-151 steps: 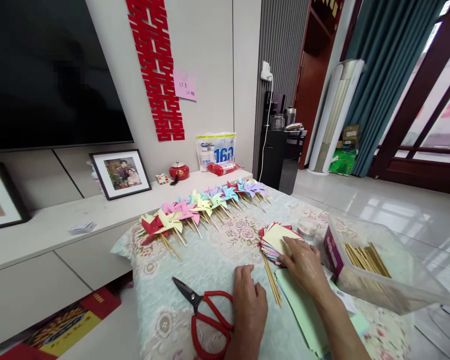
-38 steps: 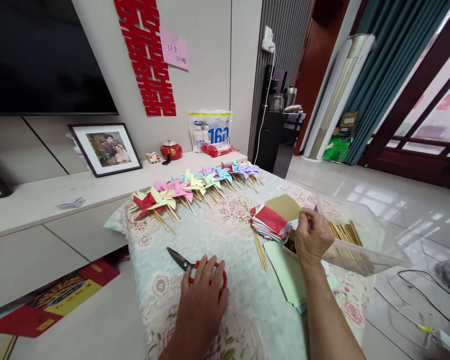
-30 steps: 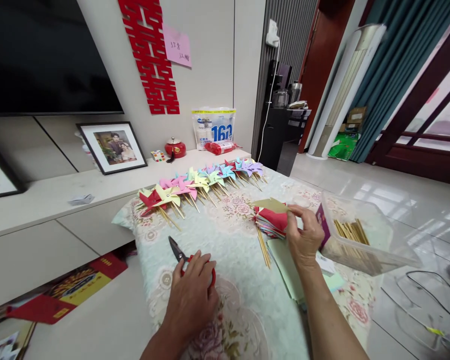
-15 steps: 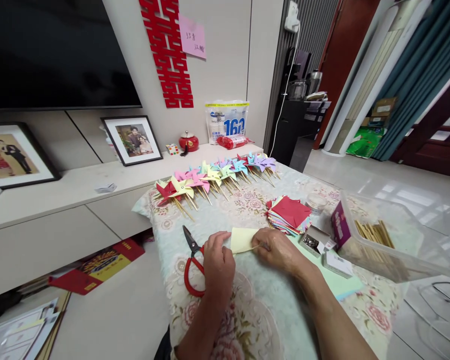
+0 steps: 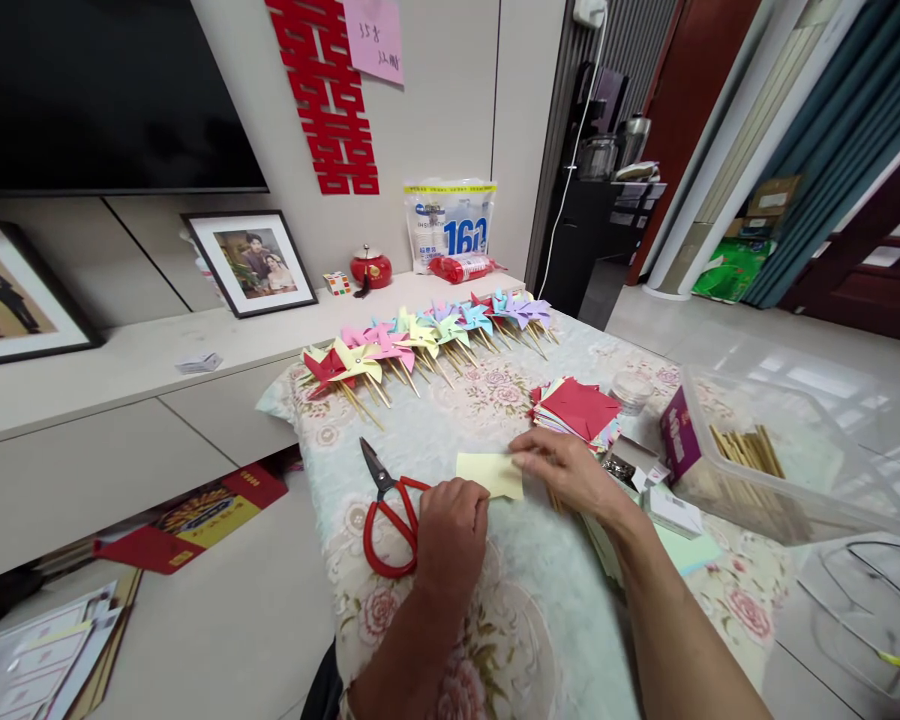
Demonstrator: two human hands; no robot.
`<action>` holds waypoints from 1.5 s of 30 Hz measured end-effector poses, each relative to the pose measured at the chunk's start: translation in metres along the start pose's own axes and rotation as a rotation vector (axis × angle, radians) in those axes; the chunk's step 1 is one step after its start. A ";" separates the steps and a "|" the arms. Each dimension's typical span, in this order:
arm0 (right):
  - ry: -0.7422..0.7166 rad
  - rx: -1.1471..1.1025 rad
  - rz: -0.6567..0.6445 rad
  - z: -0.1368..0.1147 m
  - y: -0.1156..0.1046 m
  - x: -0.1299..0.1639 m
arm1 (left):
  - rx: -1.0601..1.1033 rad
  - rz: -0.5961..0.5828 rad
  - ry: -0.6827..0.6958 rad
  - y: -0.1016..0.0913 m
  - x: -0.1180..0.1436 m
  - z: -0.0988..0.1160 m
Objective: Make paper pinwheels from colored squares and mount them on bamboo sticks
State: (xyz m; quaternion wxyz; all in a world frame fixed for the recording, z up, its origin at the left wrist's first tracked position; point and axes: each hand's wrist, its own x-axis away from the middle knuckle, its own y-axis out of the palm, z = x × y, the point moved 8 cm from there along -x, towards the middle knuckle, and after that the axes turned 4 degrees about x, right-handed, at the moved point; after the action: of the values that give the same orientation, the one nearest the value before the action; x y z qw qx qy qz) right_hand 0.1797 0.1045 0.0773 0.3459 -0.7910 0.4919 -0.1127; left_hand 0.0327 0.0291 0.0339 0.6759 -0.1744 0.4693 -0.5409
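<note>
A small pale yellow paper sheet [image 5: 489,470] lies on the flowered tablecloth, and it looks folded over. My left hand [image 5: 454,525] has its fingers closed at the paper's lower edge, with the thumb pressing there. Over the paper's right edge, my right hand [image 5: 566,475] has its fingers stretched out, the tips at the upper right corner. Red-handled scissors [image 5: 390,520] rest just left of my left hand, their dark blades pointing away from me. Beyond my right hand sits a stack of cut paper squares [image 5: 577,408] with red on top.
Finished paper pinwheels [image 5: 420,345] on sticks line the table's far side. To the right stand a clear plastic bin [image 5: 780,490] with wooden sticks, a small open box of metal fasteners [image 5: 621,470], a white box [image 5: 673,512] and green paper sheets [image 5: 694,555].
The yellow paper now lies flatter on the table. My right hand has gone from a closed grip on its right end to stretched fingers; my left has shifted slightly right.
</note>
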 end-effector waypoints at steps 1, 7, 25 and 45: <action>0.014 -0.038 0.050 0.003 -0.007 0.000 | 0.018 -0.005 0.008 0.000 0.000 -0.001; 0.063 -0.077 -0.056 0.017 -0.004 0.002 | 0.173 -0.024 -0.007 -0.002 -0.002 -0.003; -0.059 0.267 -0.211 0.003 0.027 -0.001 | 0.034 0.054 -0.032 -0.008 -0.005 0.001; 0.107 0.346 -0.131 0.009 0.032 -0.006 | -0.276 0.052 -0.231 -0.008 -0.007 -0.004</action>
State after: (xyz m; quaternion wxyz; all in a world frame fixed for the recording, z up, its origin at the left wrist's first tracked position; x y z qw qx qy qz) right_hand 0.1589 0.1048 0.0502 0.4422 -0.7429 0.4302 -0.2598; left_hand 0.0252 0.0337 0.0416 0.7086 -0.3141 0.4627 -0.4303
